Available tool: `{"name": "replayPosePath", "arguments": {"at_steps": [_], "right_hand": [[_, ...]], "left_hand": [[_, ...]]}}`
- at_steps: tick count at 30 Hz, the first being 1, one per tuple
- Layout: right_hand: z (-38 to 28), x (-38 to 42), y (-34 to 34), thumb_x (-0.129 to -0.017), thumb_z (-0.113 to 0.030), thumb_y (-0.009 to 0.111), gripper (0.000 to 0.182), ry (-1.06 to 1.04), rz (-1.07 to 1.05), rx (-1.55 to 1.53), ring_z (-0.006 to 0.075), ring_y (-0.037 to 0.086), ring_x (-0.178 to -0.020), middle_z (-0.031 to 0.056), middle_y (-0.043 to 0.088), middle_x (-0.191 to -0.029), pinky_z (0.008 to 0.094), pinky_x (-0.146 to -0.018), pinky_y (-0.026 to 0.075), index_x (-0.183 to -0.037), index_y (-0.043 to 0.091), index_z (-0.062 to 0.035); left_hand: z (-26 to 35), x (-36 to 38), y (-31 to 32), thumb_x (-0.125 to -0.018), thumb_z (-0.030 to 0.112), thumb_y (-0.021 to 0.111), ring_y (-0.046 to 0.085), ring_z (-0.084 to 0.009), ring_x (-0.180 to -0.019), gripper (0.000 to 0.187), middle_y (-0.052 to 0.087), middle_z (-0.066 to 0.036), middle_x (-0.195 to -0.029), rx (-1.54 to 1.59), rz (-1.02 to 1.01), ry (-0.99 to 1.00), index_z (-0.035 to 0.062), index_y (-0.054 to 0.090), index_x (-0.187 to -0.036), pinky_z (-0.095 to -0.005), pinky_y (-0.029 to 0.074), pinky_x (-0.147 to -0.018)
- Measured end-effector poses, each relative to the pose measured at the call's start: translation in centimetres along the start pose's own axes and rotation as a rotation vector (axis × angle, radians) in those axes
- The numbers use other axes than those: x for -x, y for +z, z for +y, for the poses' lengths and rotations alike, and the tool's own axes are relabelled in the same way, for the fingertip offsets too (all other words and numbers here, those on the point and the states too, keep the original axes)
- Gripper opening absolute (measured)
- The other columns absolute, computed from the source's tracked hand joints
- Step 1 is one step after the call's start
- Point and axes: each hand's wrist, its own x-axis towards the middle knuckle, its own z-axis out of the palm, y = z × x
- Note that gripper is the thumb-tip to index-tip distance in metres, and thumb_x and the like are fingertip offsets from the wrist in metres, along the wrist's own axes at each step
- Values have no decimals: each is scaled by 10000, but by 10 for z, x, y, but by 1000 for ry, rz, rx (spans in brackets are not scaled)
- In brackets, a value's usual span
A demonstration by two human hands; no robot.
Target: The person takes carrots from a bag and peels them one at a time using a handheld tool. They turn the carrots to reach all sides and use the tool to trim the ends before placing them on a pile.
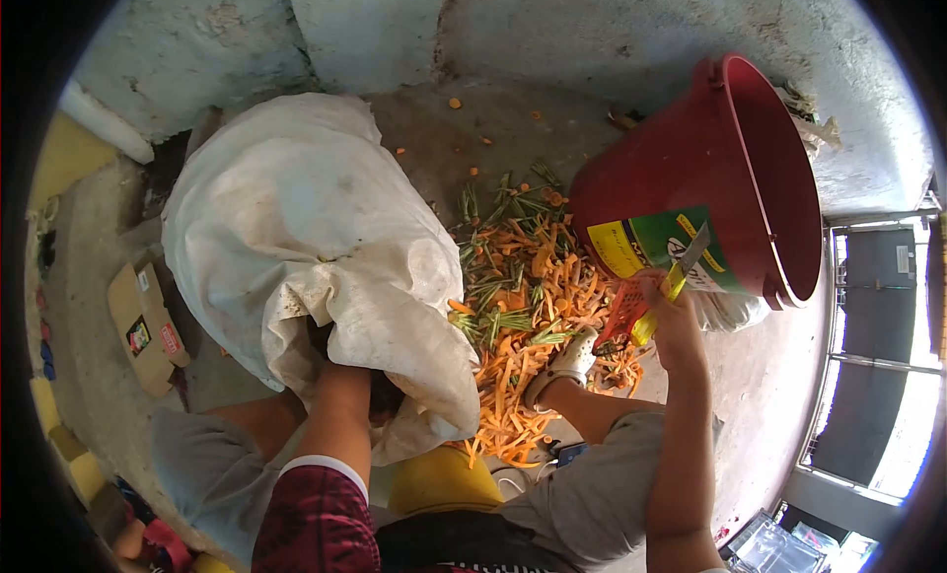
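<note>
My left forearm [337,405] reaches into the mouth of a large white sack [296,198], which hides the hand and its fingers. The sack bulges and leans towards the left, its cloth bunched around my arm. On the right, my right hand [675,322] is closed around a knife [695,248] with a yellow handle, the blade pointing up and away. A red plastic piece with holes [621,312] shows just left of this hand. Orange carrot peelings [513,376] and green-topped carrot ends [508,322] lie heaped on the floor between the sack and my right hand.
A dark red bucket [651,169] lies tilted behind my right hand, its mouth facing right. My foot in a light clog [567,366] rests among the peelings. A yellow container [444,479] is between my legs. Flattened cardboard [146,326] stands left; a concrete wall [543,31] runs behind.
</note>
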Motion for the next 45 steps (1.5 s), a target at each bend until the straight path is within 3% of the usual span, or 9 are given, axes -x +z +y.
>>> {"name": "replayPosePath", "arguments": {"at_steps": [15, 21, 23, 26, 29, 33, 37, 40, 45], "right_hand": [[-7, 10, -7, -833, -162, 498, 206, -106, 5, 89, 99, 438, -756, 16, 520, -810, 236, -717, 351, -941, 540, 8], [-9, 14, -11, -849, -147, 477, 161, -137, -50, 148, 83, 427, -779, -4, 506, -815, 236, -746, 339, -915, 544, -17], [-14, 20, -11, -848, -155, 478, 165, -150, -65, 100, 85, 423, -771, -6, 498, -800, 238, -747, 332, -903, 547, -15], [-21, 31, -9, -846, -164, 483, 166, -195, -63, 77, 86, 419, -767, -9, 492, -791, 238, -746, 327, -890, 546, -17], [-20, 37, -9, -843, -174, 489, 168, -234, -94, 48, 89, 417, -763, -9, 489, -792, 243, -743, 329, -880, 543, -19], [-10, 41, -10, -842, -186, 494, 179, -251, -147, 54, 100, 424, -801, -1, 494, -809, 258, -766, 329, -882, 536, -16], [-11, 59, -10, -840, -209, 499, 208, -269, -136, 101, 109, 450, -759, 20, 522, -800, 261, -728, 355, -893, 536, -11], [-11, 72, -14, -841, -215, 501, 225, -240, -150, 129, 114, 433, -827, 28, 508, -843, 271, -786, 330, -903, 532, -1], [5, 81, -18, -840, -203, 498, 212, -242, -118, 56, 106, 438, -782, 14, 507, -806, 259, -745, 346, -895, 539, -3]], "left_hand": [[-5, 62, -69, -739, 148, 541, 482, -289, -1024, 349, 538, -119, -1069, 169, 120, 23, 20, 505, -1061, -347, 389, -864], [16, 133, -124, -736, 142, 550, 482, -285, -1025, 348, 542, -112, -1066, 557, 223, 42, 16, 507, -1058, -341, 388, -864], [28, 157, -135, -715, 110, 590, 551, -245, -897, 303, 587, -78, -945, 791, 260, 73, 9, 537, -996, -331, 443, -754], [42, 178, -167, -762, 200, 550, 588, -204, -727, 250, 599, -65, -824, 1010, -170, -213, 28, 552, -943, -315, 468, -614], [74, 221, -212, -804, 303, 482, 578, -177, -604, 295, 583, -59, -732, 1307, -274, -398, 31, 535, -903, -309, 458, -523], [79, 252, -184, -821, 341, 413, 571, -204, -601, 335, 572, -79, -711, 1857, -421, -584, 26, 505, -890, -352, 469, -550], [87, 298, -192, -797, 331, 443, 559, -225, -796, 331, 575, -94, -847, 2202, -613, -404, 48, 485, -964, -399, 451, -703], [97, 331, -205, -785, 288, 477, 523, -221, -902, 339, 548, -92, -968, 2318, -524, -339, 38, 461, -1014, -400, 421, -782], [104, 376, -242, -772, 159, 528, 499, -195, -950, 386, 512, -91, -1029, 2096, -284, 108, 13, 413, -1110, -357, 412, -811]]}}
